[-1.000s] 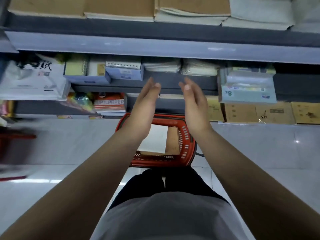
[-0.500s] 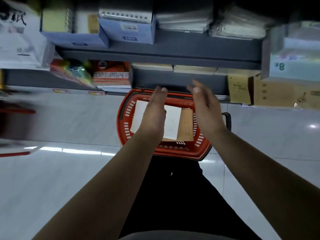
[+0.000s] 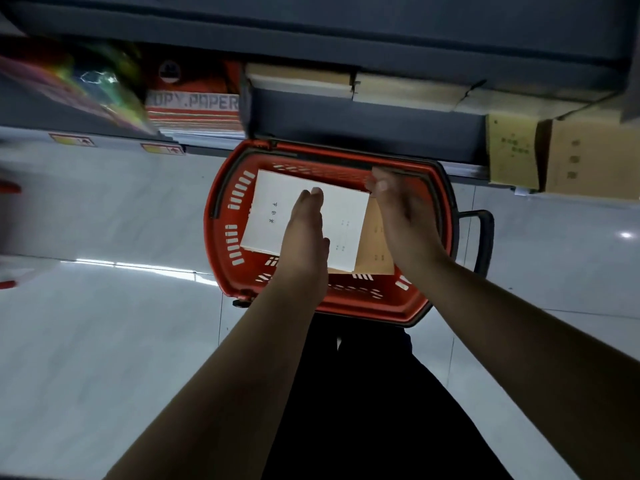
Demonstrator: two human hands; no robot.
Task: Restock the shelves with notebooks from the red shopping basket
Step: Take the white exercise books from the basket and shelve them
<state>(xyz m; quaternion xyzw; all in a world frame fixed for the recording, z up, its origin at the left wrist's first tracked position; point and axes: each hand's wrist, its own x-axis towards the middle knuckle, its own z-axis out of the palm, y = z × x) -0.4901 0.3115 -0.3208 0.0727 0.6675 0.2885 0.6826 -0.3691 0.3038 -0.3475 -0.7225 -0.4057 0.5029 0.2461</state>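
The red shopping basket point(image 3: 221, 216) stands on the floor below the bottom shelf. Inside it lies a white notebook point(image 3: 270, 209) on top of a brown notebook point(image 3: 375, 240). My left hand point(image 3: 306, 237) hovers over the white notebook with straight fingers, palm turned inward. My right hand point(image 3: 403, 220) hovers over the basket's right side, fingers straight, palm facing the left hand. Neither hand holds anything. Whether they touch the notebooks cannot be told.
The bottom shelf point(image 3: 363, 123) carries stacks of brown notebooks point(image 3: 301, 79), a copy paper ream point(image 3: 192, 105) and cardboard boxes point(image 3: 585, 154). The basket's black handle point(image 3: 485, 237) sticks out to the right. Pale tiled floor point(image 3: 104, 341) surrounds the basket.
Both hands have come down from shelf height to over the basket. The view has tilted down, so the upper shelves have left the frame.
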